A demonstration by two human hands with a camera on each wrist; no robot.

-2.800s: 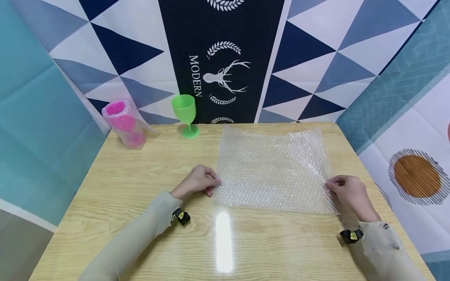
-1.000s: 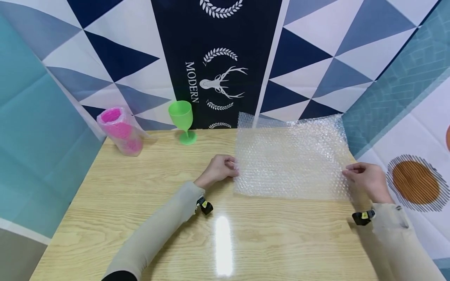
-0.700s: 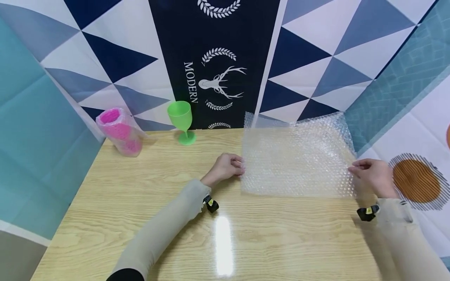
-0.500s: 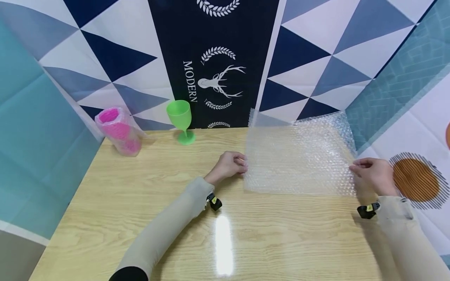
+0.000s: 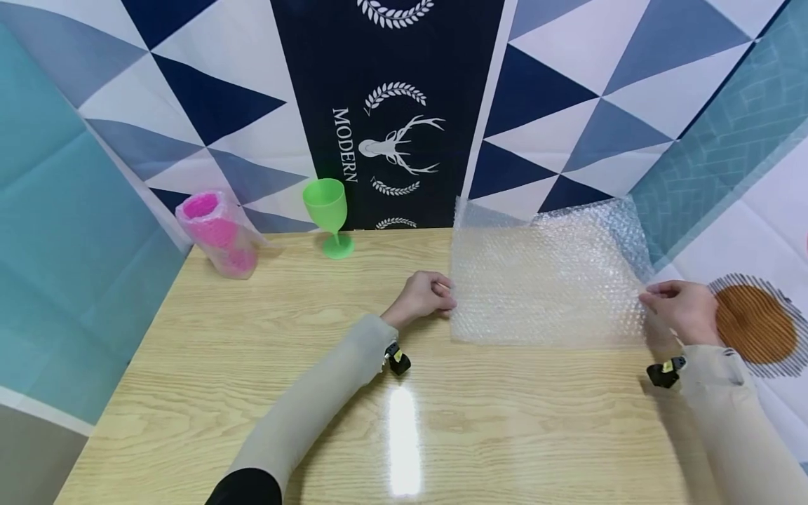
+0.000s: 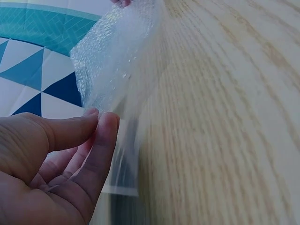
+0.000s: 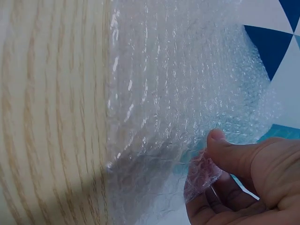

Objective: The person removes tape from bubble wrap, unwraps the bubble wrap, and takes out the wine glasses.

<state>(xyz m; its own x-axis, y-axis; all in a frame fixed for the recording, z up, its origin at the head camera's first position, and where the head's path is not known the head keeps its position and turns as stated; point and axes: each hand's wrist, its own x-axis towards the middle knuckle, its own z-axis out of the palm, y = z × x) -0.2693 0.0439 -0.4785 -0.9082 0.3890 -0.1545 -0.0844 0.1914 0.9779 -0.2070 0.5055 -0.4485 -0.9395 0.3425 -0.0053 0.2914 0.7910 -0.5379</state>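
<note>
A clear sheet of bubble wrap [image 5: 543, 280] is spread between both hands at the right rear of the table, its far edge rising against the patterned backdrop. My left hand [image 5: 424, 298] pinches its left edge between thumb and fingertips; the left wrist view shows this hand [image 6: 70, 154] close up. The opposite edge is pinched by my right hand [image 5: 684, 308]. In the right wrist view, a fold of the bubble wrap [image 7: 154, 93] lies between the thumb and fingers of that hand [image 7: 243, 178].
A green plastic goblet [image 5: 326, 207] stands upright near the back edge of the wooden table [image 5: 315, 393]. Left of it, a pink item wrapped in bubble wrap [image 5: 217, 235] stands at the rear left corner. Patterned cloths [image 5: 385, 84] hang behind and at the sides.
Both hands have carried the bubble wrap to the right and farther back across the table, so its far edge overlaps the backdrop. The goblet and wrapped pink item stay in place.
</note>
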